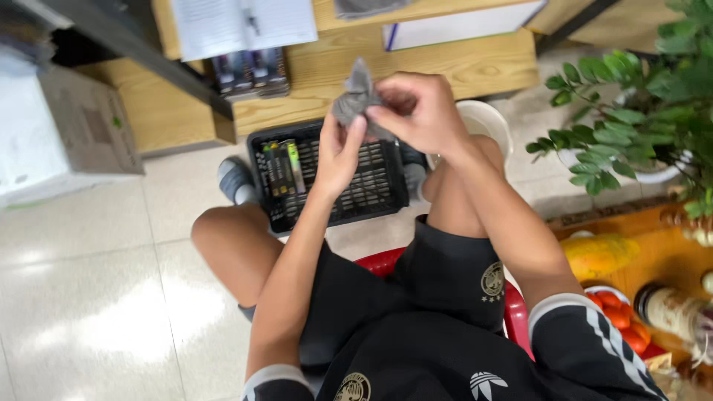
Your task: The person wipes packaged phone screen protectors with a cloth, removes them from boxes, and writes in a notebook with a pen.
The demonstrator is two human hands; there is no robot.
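I pinch a small grey cloth (356, 104) between both hands, my left hand (338, 152) closed on its lower edge and my right hand (416, 111) clamped on its side, holding it up over the black basket (371, 193) between my knees

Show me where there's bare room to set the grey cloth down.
The floor tiles left of the knee are bare. The right part of the black basket is bare; packets crowd its left. The right side is crowded by the plant and fruit.
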